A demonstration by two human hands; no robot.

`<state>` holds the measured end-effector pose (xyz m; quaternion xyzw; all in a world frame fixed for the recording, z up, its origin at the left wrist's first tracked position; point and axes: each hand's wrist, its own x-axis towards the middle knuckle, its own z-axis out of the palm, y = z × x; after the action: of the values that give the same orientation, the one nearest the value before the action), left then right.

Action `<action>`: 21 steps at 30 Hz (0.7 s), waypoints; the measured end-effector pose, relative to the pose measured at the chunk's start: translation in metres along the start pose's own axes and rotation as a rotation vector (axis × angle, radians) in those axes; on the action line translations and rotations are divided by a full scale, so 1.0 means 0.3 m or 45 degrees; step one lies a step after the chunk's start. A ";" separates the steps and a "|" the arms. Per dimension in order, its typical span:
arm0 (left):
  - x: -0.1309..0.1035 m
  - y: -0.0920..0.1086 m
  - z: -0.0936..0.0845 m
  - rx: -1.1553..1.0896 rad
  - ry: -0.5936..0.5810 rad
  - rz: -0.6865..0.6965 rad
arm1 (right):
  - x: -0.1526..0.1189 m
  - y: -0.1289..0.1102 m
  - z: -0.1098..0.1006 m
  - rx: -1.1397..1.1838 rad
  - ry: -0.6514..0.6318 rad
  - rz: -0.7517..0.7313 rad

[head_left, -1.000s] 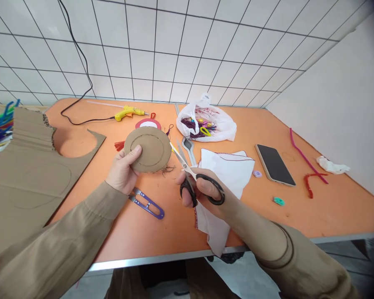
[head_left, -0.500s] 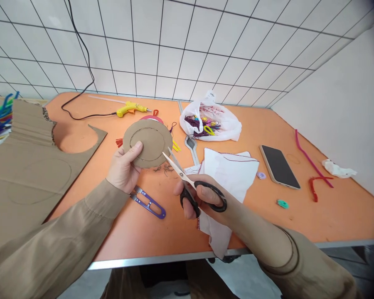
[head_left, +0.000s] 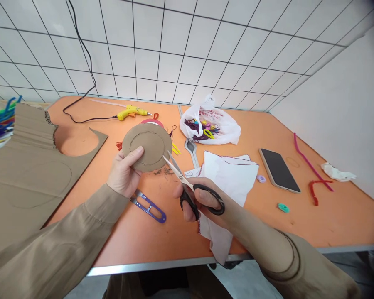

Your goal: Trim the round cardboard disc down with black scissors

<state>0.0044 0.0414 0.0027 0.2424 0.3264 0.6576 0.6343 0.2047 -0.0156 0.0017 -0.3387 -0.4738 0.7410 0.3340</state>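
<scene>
A round cardboard disc [head_left: 156,143] with a smaller circle drawn on it is pinched at its lower left by my left hand [head_left: 124,172], the thumb lying on its face. My right hand [head_left: 202,197] has its fingers through the black handles of a pair of scissors [head_left: 181,177]. The blades are slightly apart, their tips at the disc's lower right edge. Under my left hand, purple thread snips [head_left: 149,206] lie on the orange table [head_left: 131,245]. A red round piece [head_left: 152,122] shows partly behind the disc.
A large cut cardboard sheet [head_left: 28,174] covers the left side. Behind are a yellow glue gun [head_left: 132,112] with its cord and a white plastic bag [head_left: 224,126] of threads. White cloth [head_left: 227,174], a phone [head_left: 279,169] and pipe cleaners [head_left: 313,166] are on the right.
The view has tilted slightly, so the table sits a little lower. Both hands keep nearly the same pose, with the disc and scissors still held; the scissor tips sit slightly lower along the disc's edge.
</scene>
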 end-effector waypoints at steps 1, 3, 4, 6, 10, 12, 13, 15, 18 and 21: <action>0.000 0.000 0.001 0.003 0.000 0.004 | -0.001 -0.001 0.000 -0.002 0.004 0.005; -0.001 0.001 0.004 0.012 0.006 -0.002 | -0.002 -0.004 0.001 -0.016 0.015 0.019; -0.003 0.002 0.006 0.017 0.010 -0.017 | -0.002 -0.006 0.002 -0.025 0.023 0.027; -0.006 0.005 0.010 0.028 0.019 -0.046 | -0.003 -0.009 0.004 -0.048 0.041 0.047; -0.008 0.008 0.012 0.036 0.014 -0.081 | -0.004 -0.015 0.008 -0.066 0.085 0.079; -0.006 0.008 0.012 0.012 0.014 -0.095 | -0.004 -0.017 0.009 -0.059 0.098 0.094; -0.005 0.007 0.012 -0.003 0.018 -0.105 | -0.003 -0.018 0.010 -0.057 0.099 0.100; -0.004 0.008 0.013 -0.027 0.032 -0.124 | -0.003 -0.019 0.010 -0.058 0.097 0.109; -0.003 0.008 0.013 -0.036 0.046 -0.155 | -0.003 -0.019 0.010 -0.064 0.102 0.109; -0.002 0.008 0.012 -0.051 0.067 -0.179 | -0.004 -0.018 0.009 -0.068 0.102 0.096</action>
<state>0.0056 0.0414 0.0070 0.1888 0.3461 0.6239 0.6747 0.2041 -0.0162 0.0078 -0.3946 -0.4667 0.7259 0.3154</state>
